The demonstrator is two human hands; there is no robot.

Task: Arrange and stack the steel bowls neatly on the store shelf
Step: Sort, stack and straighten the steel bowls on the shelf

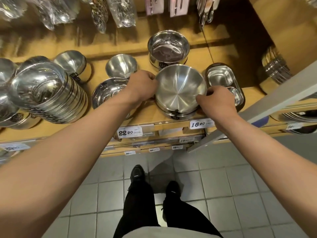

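We have a single wide-angle view, worn on the person's head, looking forward and steeply down over both forearms. It faces a wooden store shelf [109, 69] at close range, near enough to read the price tags [130, 133] on its front edge. Below the shelf we see the tiled floor [223, 177] and the wearer's own shoes [137, 172], with edges bowed by the lens.

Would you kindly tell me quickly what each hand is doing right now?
Left hand: grips the left rim of the top steel bowl.
Right hand: grips the same bowl's right rim.
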